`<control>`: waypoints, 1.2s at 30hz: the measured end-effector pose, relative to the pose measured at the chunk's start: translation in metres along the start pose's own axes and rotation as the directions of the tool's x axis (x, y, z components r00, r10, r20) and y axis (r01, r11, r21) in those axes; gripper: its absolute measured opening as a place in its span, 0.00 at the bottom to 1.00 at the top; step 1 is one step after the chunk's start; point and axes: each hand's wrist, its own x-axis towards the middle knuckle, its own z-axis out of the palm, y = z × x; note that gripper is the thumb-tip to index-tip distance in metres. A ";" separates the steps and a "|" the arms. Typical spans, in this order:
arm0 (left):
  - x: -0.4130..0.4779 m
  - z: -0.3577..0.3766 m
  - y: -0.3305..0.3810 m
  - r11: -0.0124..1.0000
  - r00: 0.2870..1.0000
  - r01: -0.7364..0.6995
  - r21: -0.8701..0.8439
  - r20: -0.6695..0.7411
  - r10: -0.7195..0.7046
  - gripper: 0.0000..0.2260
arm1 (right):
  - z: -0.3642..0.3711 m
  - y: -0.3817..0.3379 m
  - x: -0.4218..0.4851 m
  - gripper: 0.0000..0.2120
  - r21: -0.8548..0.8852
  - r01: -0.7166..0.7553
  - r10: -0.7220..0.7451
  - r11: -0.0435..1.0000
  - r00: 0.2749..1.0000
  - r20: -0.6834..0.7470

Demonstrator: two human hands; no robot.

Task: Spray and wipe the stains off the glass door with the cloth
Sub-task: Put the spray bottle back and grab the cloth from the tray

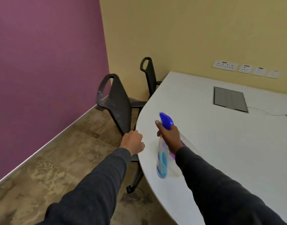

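Two hands in view, both mine, in dark sleeves.

Right hand [169, 138]: wrapped round the neck of the spray bottle [163, 153], forefinger stretched along the blue trigger head. Bottle clear, blue liquid low in the body, hanging nozzle-up over the edge of the table [220, 143]. Whether the base rests on the top or is lifted off it, I cannot tell.

Left hand [133, 141]: curled into a loose fist, nothing held that I can see, hovering just off the table's rounded end, near the bottle.

Cloth: not identified for certain. A purple patch [182, 144] shows behind my right wrist, partly through the bottle; it may be the cloth lying on the table, or a label. Too hidden to say.

Glass door: not in view. What I face is a purple wall [46, 65], a yellow wall with sockets [225, 65], two black chairs [118, 98] pushed near the table, and a grey cable hatch [229, 99] set in the top.

Progress, as judged: early. Sprayer in hand, one item secured. Left to do: take up the cloth with the free hand, turn to the door, spray the stains, wipe them off. No spraying or wiping is evident here.
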 end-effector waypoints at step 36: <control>0.137 0.144 0.168 0.926 0.889 -0.328 0.189 0.393 0.235 0.17 | -0.179 0.153 0.027 0.16 -0.071 -0.214 0.151 0.974 0.853 -0.499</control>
